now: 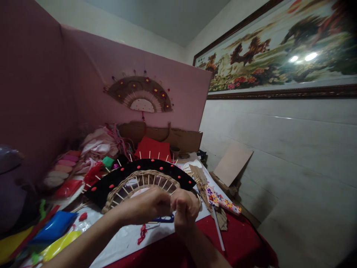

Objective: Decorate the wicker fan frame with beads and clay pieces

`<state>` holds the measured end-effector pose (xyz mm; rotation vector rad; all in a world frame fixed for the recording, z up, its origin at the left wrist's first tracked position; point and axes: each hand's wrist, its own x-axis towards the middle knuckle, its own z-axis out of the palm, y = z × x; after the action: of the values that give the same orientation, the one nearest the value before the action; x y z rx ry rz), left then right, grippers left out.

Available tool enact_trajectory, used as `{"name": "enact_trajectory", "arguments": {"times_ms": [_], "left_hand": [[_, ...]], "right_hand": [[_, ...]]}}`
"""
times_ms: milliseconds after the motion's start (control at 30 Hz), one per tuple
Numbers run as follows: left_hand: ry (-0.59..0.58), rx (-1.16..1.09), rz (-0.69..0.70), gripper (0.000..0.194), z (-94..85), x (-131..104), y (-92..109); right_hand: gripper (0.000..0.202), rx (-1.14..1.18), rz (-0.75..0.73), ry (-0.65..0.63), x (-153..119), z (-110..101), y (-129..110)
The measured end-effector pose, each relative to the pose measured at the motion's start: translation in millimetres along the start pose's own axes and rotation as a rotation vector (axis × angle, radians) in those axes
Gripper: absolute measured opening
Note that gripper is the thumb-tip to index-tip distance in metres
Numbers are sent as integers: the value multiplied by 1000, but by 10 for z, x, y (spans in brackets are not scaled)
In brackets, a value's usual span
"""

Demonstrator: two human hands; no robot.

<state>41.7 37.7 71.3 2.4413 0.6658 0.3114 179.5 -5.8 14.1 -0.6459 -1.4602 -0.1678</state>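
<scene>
My left hand (154, 205) and my right hand (185, 208) meet in front of the fan, both with fingers curled closed. Anything between their fingers is hidden or too small to make out. Just behind them lies a craft fan with a black band (131, 167), red dots, thin wooden sticks and a woven rope arc (113, 191). Its lower middle is covered by my hands. Below my left hand are the blue handles of what look like scissors (166, 219). A knotted red cord (142, 235) rests on the white sheet (119, 242).
At left are a blue packet (55, 225), a yellow packet (60, 245) and pink fabric (97, 143). A flowered paper piece (223, 201) and a clear stick (218, 229) lie at right. A finished-looking fan (114, 89) hangs on the pink panel (189, 93).
</scene>
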Motion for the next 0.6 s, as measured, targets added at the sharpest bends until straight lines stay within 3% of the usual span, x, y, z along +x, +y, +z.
{"name": "enact_trajectory", "arguments": {"times_ms": [133, 167, 233, 267, 333, 433, 533, 600], "left_hand": [[266, 193, -116, 19, -25, 208, -122], [321, 248, -142, 26, -33, 274, -154], [349, 329, -150, 49, -29, 404, -215], [331, 360, -141, 51, -14, 459, -240], [288, 408, -134, 33, 31, 527, -252], [249, 344, -105, 21, 102, 477, -105], [188, 65, -6, 24, 131, 261, 252], [106, -97, 43, 26, 105, 86, 525]], "right_hand": [[37, -24, -201, -82, -10, 22, -9], [36, -13, -217, -95, -15, 27, -9], [35, -4, -236, -105, -28, 30, -13], [35, 1, -241, -108, -33, 28, -14], [36, 11, -225, -102, -38, 16, -14], [35, 28, -55, 56, -14, 1, 8], [39, 116, 275, 256, 38, 9, 38], [50, 204, 491, 225, 60, 25, 44]]}}
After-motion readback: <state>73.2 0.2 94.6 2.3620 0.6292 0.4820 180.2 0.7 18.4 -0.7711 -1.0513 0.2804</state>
